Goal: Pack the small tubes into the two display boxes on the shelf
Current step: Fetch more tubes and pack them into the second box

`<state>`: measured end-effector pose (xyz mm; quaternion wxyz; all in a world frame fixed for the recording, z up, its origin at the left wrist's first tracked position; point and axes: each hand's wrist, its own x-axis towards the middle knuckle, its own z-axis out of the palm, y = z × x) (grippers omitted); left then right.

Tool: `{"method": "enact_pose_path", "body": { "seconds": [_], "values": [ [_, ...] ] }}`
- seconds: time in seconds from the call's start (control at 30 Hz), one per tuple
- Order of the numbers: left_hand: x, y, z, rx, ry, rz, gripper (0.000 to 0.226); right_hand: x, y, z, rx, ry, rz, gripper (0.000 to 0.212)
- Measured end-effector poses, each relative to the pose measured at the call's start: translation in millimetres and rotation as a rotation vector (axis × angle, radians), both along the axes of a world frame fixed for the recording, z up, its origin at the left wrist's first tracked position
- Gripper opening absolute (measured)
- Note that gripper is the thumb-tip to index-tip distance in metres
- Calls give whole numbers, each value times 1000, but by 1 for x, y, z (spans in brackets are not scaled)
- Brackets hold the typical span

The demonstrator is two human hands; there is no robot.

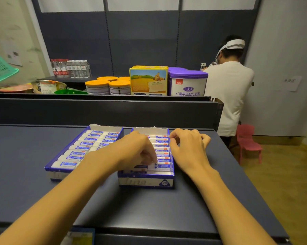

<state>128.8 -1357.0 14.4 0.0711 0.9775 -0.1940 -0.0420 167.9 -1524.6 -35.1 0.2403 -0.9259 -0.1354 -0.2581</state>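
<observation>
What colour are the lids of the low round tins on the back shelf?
Orange lids, seen in the head view.

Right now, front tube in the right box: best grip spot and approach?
Pinch the front tube across its right end, coming from above. It lies flat on its side across the right box, walls and neighbouring tubes close around it, and the left hand covers its left end.

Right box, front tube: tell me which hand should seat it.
Left. The left hand already pinches that tube inside the right box; the right hand sits beside the box's outer wall.

white-and-blue tubes [96, 139], blue-rimmed display boxes [145, 181], dark blue shelf [149, 209]
</observation>
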Motion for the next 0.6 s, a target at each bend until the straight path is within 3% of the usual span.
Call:
{"method": "enact_pose_path", "body": {
  "seconds": [0.6],
  "values": [
    [-7,13,-6,-51,-20,-60,27,-6,1,2,57,38,-1,18]
  ]
}}
